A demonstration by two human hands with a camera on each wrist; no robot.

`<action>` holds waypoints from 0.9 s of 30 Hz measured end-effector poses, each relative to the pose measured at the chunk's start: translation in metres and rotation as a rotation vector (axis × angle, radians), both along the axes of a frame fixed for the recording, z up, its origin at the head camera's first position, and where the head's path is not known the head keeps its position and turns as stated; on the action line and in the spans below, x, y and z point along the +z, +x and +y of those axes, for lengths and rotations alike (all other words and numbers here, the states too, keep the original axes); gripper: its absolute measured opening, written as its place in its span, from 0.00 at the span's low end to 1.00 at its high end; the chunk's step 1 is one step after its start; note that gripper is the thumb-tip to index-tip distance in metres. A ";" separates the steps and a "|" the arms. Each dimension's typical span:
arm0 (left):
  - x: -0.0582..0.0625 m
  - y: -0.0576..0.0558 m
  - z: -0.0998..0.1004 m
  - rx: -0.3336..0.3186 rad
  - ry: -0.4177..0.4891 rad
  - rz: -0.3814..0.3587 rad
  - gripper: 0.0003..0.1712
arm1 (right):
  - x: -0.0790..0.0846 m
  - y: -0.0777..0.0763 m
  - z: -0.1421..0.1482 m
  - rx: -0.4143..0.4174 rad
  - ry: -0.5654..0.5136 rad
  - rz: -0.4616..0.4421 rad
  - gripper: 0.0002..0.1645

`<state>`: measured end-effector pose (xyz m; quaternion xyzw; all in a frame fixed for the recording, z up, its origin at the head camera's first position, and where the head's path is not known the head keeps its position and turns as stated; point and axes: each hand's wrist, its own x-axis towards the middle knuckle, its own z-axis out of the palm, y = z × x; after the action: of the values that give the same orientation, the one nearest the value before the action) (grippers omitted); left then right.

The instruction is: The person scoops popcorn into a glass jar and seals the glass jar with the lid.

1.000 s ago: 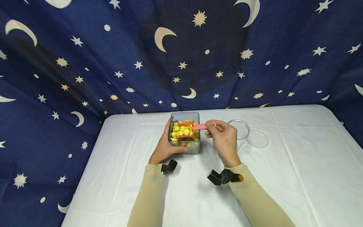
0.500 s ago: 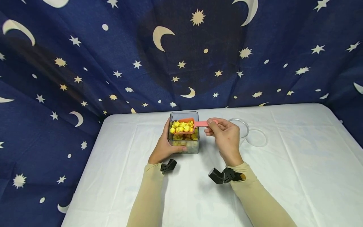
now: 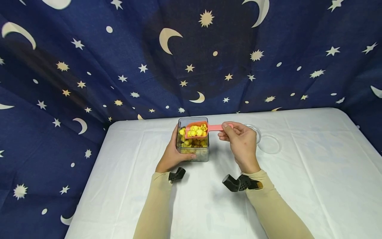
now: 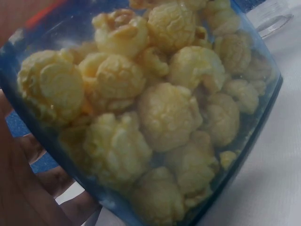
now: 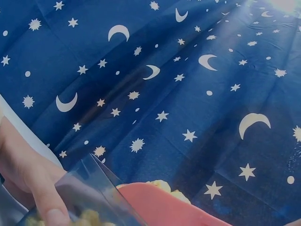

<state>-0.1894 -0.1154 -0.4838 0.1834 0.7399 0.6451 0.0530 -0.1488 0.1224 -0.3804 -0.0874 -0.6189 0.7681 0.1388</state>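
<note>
A clear square container (image 3: 200,155) of yellow popcorn (image 4: 169,115) stands on the table. My left hand (image 3: 172,156) grips it from the left, thumb across the front and fingers along the far side. Between thumb and fingers, my right hand (image 3: 243,144) pinches the handle of a pink scoop (image 3: 215,127). The scoop, heaped with popcorn, is held over the container's open top. In the right wrist view, the pink scoop (image 5: 155,202) shows behind the container's clear wall (image 5: 89,183), with the right hand nearly out of sight.
A clear round vessel (image 3: 257,130) stands right of the right hand, partly hidden by it. Beside it a clear ring-shaped lid (image 3: 279,146) lies on the white tablecloth (image 3: 310,172). A blue curtain (image 3: 232,66) with moons and stars hangs behind the table.
My right hand has lifted the scoop up from the popcorn in the container and drawn it slightly to the right, loaded. The left hand keeps its grip on the container.
</note>
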 end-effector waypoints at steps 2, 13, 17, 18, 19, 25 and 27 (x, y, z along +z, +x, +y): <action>0.001 0.001 -0.001 0.003 -0.001 -0.012 0.77 | 0.000 0.000 0.000 0.005 -0.007 0.000 0.11; 0.031 0.013 0.001 -0.015 0.001 -0.054 0.76 | 0.003 -0.001 0.000 0.007 -0.047 0.022 0.11; 0.034 0.014 0.001 -0.019 0.004 -0.046 0.76 | 0.006 0.000 0.002 0.000 -0.046 0.029 0.13; 0.033 0.014 0.001 -0.020 0.002 -0.043 0.76 | 0.007 0.001 0.003 -0.002 -0.044 0.029 0.13; 0.033 0.013 0.002 -0.019 0.001 -0.044 0.76 | 0.008 0.002 0.003 -0.004 -0.045 0.031 0.14; 0.031 0.012 0.002 -0.021 0.001 -0.047 0.75 | 0.012 0.004 0.007 -0.014 -0.057 0.038 0.16; 0.031 0.013 0.002 -0.019 -0.001 -0.047 0.75 | 0.015 0.005 0.008 -0.015 -0.055 0.041 0.16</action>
<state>-0.1768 -0.1131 -0.4529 0.1751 0.7368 0.6485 0.0767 -0.1440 0.1304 -0.3659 -0.0801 -0.5938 0.7855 0.1549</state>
